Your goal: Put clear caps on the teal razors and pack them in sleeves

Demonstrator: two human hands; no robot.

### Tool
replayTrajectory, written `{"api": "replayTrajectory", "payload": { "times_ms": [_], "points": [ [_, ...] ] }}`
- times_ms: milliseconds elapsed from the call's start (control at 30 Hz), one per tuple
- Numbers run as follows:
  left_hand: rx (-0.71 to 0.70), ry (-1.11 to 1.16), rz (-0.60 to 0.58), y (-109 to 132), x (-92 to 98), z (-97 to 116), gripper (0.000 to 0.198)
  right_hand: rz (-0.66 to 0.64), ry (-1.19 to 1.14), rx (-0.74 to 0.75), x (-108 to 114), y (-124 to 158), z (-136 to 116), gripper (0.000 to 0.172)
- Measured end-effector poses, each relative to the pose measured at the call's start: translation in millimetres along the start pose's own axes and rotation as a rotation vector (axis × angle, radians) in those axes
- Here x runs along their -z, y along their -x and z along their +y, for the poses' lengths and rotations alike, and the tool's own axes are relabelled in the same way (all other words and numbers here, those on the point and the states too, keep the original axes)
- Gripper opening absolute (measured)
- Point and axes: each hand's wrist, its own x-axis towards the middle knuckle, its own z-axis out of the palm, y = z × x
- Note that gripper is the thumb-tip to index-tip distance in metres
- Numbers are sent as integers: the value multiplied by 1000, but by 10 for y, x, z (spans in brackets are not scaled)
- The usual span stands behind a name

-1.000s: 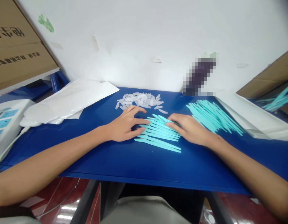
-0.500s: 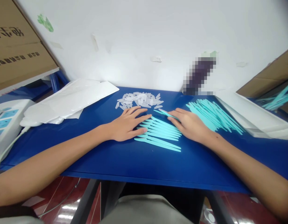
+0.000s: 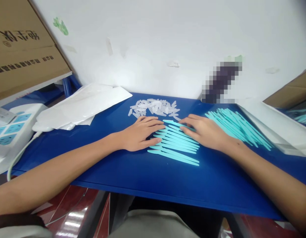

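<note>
Several slim turquoise knife-shaped sticks (image 3: 177, 144) lie in a fanned row on the blue table, pointing left to right. My left hand (image 3: 140, 135) rests flat over their left ends, fingers stretched and spread. At the row's far side, my right hand (image 3: 204, 131) pinches one turquoise stick (image 3: 172, 122) between thumb and fingers; its right end is hidden under the hand. Just beyond both hands is a loose pile of small translucent white caps (image 3: 155, 107). A larger heap of turquoise sticks (image 3: 238, 127) lies to the right of my right hand.
White plastic bags (image 3: 83, 104) and a white power strip (image 3: 16, 132) with a cable are on the left. A cardboard box (image 3: 26, 49) stands behind them. White packaging (image 3: 284, 129) lies at the right, by another box (image 3: 289, 87). A white wall (image 3: 153, 43) closes the back.
My right hand has brought its stick down against the far side of the row. My left hand stays flat over the left ends. The whole view has shifted slightly.
</note>
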Motion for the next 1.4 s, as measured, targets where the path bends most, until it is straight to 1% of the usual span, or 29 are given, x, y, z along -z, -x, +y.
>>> {"api": "replayTrajectory", "payload": {
  "times_ms": [133, 300, 433, 567, 700, 833, 967, 1033, 1133, 1267, 1400],
  "points": [
    [-41, -20, 18, -5, -5, -16, 55, 22, -65, -3, -14, 73, 3, 36],
    [-34, -1, -5, -4, 6, -12, 56, 72, -108, 27, -16, 92, 19, 35],
    [-16, -16, -25, 1, 24, -5, 59, 50, -133, 82, 12, 84, 10, 37],
    [-11, -23, -34, -2, 34, -10, 60, 20, -186, 116, 63, 85, 44, 34],
    [-6, -34, -51, -12, 38, -20, 63, 11, -210, 117, 88, 92, 97, 33],
    [8, -38, -78, -24, 47, -17, 64, 69, -198, 114, 44, 73, 57, 32],
    [20, -31, -86, -34, 59, -5, 67, 145, -222, 122, -51, 24, -65, 31],
    [23, -31, -79, -40, 63, -2, 66, 160, -234, 122, -87, 2, -118, 31],
    [19, -46, -73, -46, 61, -3, 65, 131, -257, 130, -94, -19, -152, 29],
    [1, -74, -64, -40, 48, -9, 65, 77, -258, 137, -39, -25, -140, 28],
    [-9, -46, -17, -25, 30, -13, 62, 42, -115, 173, 13, -10, -163, 26]
  ]
}}
